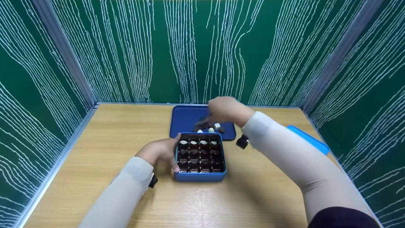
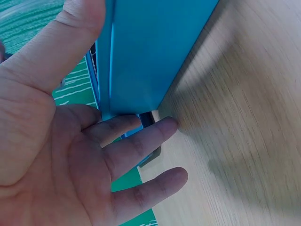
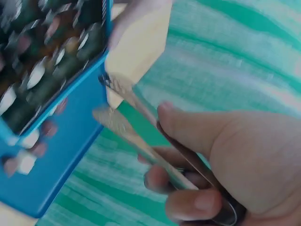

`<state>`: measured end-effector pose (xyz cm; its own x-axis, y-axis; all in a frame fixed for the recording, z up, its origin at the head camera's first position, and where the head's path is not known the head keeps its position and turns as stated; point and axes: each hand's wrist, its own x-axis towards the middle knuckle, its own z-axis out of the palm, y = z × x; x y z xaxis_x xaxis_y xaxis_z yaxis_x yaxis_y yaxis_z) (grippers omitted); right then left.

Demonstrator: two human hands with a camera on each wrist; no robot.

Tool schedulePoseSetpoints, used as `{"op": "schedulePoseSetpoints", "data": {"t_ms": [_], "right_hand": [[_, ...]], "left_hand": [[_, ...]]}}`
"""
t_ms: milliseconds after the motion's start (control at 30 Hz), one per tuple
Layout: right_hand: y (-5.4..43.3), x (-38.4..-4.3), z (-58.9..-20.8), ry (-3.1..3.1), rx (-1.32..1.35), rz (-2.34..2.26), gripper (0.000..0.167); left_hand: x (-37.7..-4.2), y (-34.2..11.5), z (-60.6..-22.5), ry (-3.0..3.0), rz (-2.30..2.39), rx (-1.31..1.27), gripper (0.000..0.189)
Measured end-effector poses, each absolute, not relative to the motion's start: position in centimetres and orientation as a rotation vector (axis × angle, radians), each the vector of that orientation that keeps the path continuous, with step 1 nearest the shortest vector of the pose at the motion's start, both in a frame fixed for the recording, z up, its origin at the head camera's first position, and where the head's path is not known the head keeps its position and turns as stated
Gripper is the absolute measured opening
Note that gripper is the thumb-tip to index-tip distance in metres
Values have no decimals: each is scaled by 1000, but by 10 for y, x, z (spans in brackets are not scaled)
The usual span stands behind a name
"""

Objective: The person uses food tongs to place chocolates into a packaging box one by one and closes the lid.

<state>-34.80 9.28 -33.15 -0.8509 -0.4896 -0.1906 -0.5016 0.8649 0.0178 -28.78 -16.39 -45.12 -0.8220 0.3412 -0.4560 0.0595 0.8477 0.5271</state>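
Note:
A blue box (image 1: 201, 177) with a dark, divided insert stands on the table. White pieces (image 1: 203, 142) sit in one of its rear rows, with darker pieces in the row in front. My left hand (image 1: 161, 152) lies along the box's left side, thumb at the near corner; its fingers (image 2: 141, 146) look fairly straight in the left wrist view. Over the dark blue tray (image 1: 186, 115), my right hand (image 1: 227, 109) grips metal tongs (image 3: 141, 146). Their tips stand apart with nothing visible between them. White pieces (image 1: 217, 126) and dark brown pieces (image 1: 221, 130), which look like chocolates, lie on the tray.
To the right, a bright blue lid-like panel (image 1: 308, 139) lies on the wooden table (image 1: 126, 126). Green walls (image 1: 174, 47) with white lines enclose the back and both sides. The tray sits directly behind the box, against the back wall.

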Motion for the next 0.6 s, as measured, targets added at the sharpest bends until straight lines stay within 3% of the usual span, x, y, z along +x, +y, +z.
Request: {"op": "schedulePoseSetpoints", "data": {"t_ms": [267,600], "right_hand": [[140,-383,-364,2932,-444,33,37],[140,-394,-388,2887,-365,57,40]], "left_hand": [[-288,-163,-454,2474,678,296,163],[-290,-162,-454,2463,672,274,163]]}}
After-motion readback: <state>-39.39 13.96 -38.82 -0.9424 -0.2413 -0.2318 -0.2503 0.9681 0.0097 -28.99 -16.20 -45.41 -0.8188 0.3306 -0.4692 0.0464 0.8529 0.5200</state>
